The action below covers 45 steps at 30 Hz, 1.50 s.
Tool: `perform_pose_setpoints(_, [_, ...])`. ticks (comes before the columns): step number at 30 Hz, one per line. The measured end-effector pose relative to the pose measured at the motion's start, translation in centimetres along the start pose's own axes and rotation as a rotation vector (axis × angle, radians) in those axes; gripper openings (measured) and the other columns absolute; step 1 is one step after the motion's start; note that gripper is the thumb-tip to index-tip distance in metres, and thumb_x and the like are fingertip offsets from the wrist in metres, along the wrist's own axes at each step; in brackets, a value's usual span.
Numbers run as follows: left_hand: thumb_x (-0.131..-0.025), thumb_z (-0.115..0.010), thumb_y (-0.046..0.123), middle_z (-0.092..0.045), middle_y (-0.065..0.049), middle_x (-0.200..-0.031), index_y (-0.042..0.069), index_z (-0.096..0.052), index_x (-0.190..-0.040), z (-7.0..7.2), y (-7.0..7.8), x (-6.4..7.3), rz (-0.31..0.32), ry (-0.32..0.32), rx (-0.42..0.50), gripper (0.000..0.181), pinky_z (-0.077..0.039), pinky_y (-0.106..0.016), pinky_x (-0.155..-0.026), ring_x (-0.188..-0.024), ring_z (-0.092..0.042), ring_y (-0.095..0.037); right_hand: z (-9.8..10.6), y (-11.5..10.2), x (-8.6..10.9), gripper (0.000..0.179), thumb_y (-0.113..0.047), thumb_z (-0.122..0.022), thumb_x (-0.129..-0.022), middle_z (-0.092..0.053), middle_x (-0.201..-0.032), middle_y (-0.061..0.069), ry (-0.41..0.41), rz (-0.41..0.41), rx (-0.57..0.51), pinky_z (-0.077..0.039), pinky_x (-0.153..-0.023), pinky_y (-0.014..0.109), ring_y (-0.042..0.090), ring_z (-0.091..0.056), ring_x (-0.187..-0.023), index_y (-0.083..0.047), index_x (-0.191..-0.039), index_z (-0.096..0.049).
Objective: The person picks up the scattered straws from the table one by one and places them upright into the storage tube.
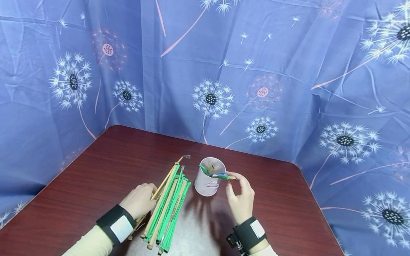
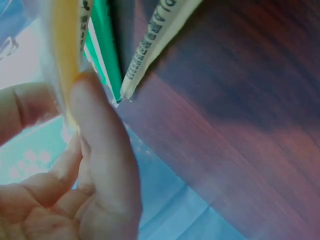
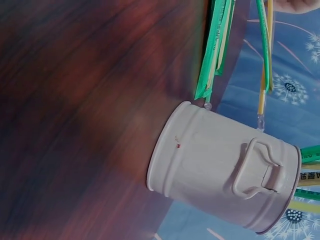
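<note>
My left hand (image 1: 140,201) pinches a thin yellow stick (image 2: 65,55) in a clear wrapper between thumb and fingers. Right beside that hand, a loose bundle of long green and tan wrapped sticks (image 1: 171,209) lies on the table, some bearing printed text. A pale metal bucket (image 1: 205,185) with a small side handle stands upright, right of the bundle. Several wrapped sticks (image 3: 311,177) poke out of its mouth. At the bucket's rim my right hand (image 1: 241,199) pinches the ends of green and tan sticks (image 1: 221,176); its fingers are outside the right wrist view.
The dark red wooden table (image 1: 275,199) has rounded far corners. Behind it and at both sides hangs a blue curtain (image 1: 179,89) printed with dandelions. Both wrists wear black straps (image 1: 248,234).
</note>
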<state>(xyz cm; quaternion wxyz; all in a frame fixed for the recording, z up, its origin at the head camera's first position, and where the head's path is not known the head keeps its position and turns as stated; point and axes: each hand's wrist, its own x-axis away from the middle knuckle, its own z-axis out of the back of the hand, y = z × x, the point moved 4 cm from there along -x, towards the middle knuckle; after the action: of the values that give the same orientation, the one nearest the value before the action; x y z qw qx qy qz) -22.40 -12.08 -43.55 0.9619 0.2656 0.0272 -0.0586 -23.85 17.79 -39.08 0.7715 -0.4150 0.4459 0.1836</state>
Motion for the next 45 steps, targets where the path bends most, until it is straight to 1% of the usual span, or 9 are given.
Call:
perform_pose_setpoints(5, [-0.076, -0.068, -0.001, -0.060, -0.007, -0.080, -0.004, -0.069, -0.102, 0.2, 0.2, 0.0, -0.015, 0.064, -0.018, 0.027, -0.052, -0.043, -0.066, -0.072, -0.059, -0.020, 0.1, -0.2, -0.2, 0.044, 0.023, -0.062, -0.071, -0.076, -0.101, 0.010, 0.012, -0.058, -0.010, -0.045, -0.086, 0.022, 0.022, -0.066, -0.092, 0.000, -0.107, -0.073])
perform_pose_setpoints(12, [-0.079, -0.069, 0.001, -0.061, -0.006, -0.083, -0.004, -0.070, -0.106, 0.5, 0.8, 0.0, -0.033, 0.128, -0.001, 0.028, -0.052, -0.041, -0.064, -0.072, -0.059, -0.018, 0.4, -0.9, -0.7, 0.041, 0.023, -0.060, -0.074, -0.075, -0.099, 0.012, 0.065, -0.047, -0.030, -0.045, -0.085, 0.019, 0.018, -0.067, -0.090, 0.001, -0.107, -0.071])
perform_pose_setpoints(16, [-0.080, -0.069, -0.001, -0.062, -0.006, -0.086, -0.002, -0.070, -0.109, 0.9, 1.7, 0.2, -0.084, 0.186, 0.049, 0.029, -0.053, -0.039, -0.065, -0.075, -0.061, -0.018, 0.5, -1.6, -1.1, 0.034, 0.020, -0.061, -0.079, -0.075, -0.100, 0.014, 0.089, -0.043, -0.081, -0.046, -0.087, 0.019, 0.017, -0.067, -0.092, 0.004, -0.107, -0.071])
perform_pose_setpoints(24, [-0.087, -0.069, 0.002, -0.064, -0.003, -0.094, 0.005, -0.070, -0.115, 1.7, 4.4, 0.6, -0.228, 0.278, 0.166, 0.029, -0.053, -0.032, -0.065, -0.076, -0.060, -0.011, 0.7, -3.7, -2.1, 0.022, 0.013, -0.062, -0.087, -0.075, -0.099, 0.019, 0.118, 0.021, -0.217, -0.049, -0.090, 0.024, 0.014, -0.067, -0.097, 0.009, -0.107, -0.070])
perform_pose_setpoints(30, [-0.085, -0.071, 0.000, -0.065, -0.002, -0.101, 0.006, -0.071, -0.116, 2.2, 6.1, 1.4, -0.400, 0.359, 0.205, 0.032, -0.054, -0.026, -0.064, -0.077, -0.060, -0.005, 0.6, -5.4, -2.6, 0.029, 0.014, -0.064, -0.084, -0.074, -0.100, 0.019, 0.075, 0.064, -0.241, -0.048, -0.092, 0.025, 0.014, -0.067, -0.103, 0.009, -0.112, -0.070])
perform_pose_setpoints(36, [-0.083, -0.074, 0.000, -0.067, 0.000, -0.102, 0.008, -0.072, -0.113, 2.6, 7.3, 2.0, -0.560, 0.426, 0.197, 0.031, -0.050, -0.022, -0.061, -0.077, -0.056, -0.002, 0.5, -6.7, -2.8, 0.036, 0.016, -0.067, -0.081, -0.075, -0.102, 0.019, 0.037, 0.088, -0.292, -0.053, -0.083, 0.021, 0.016, -0.067, -0.104, 0.009, -0.116, -0.069])
perform_pose_setpoints(39, [-0.081, -0.076, 0.001, -0.067, 0.002, -0.101, 0.011, -0.072, -0.112, 2.9, 7.8, 2.2, -0.630, 0.444, 0.186, 0.032, -0.048, -0.021, -0.060, -0.077, -0.052, -0.003, 0.6, -7.3, -2.9, 0.037, 0.016, -0.070, -0.077, -0.075, -0.100, 0.020, 0.045, 0.087, -0.313, -0.050, -0.089, 0.023, 0.013, -0.067, -0.104, 0.010, -0.113, -0.069])
perform_pose_setpoints(42, [-0.080, -0.076, 0.000, -0.067, 0.004, -0.100, 0.012, -0.072, -0.111, 3.1, 8.2, 2.4, -0.682, 0.461, 0.178, 0.033, -0.049, -0.023, -0.062, -0.079, -0.053, -0.004, 0.6, -7.8, -3.0, 0.035, 0.018, -0.071, -0.075, -0.075, -0.095, 0.022, 0.048, 0.091, -0.366, -0.049, -0.091, 0.028, 0.013, -0.069, -0.102, 0.012, -0.109, -0.068])
perform_pose_setpoints(45, [-0.081, -0.076, 0.001, -0.066, 0.005, -0.099, 0.013, -0.073, -0.111, 3.1, 8.3, 2.5, -0.700, 0.475, 0.166, 0.033, -0.050, -0.025, -0.065, -0.082, -0.054, -0.005, 0.7, -8.3, -3.1, 0.032, 0.020, -0.069, -0.074, -0.075, -0.090, 0.022, 0.060, 0.111, -0.434, -0.052, -0.084, 0.027, 0.015, -0.070, -0.097, 0.014, -0.105, -0.067])
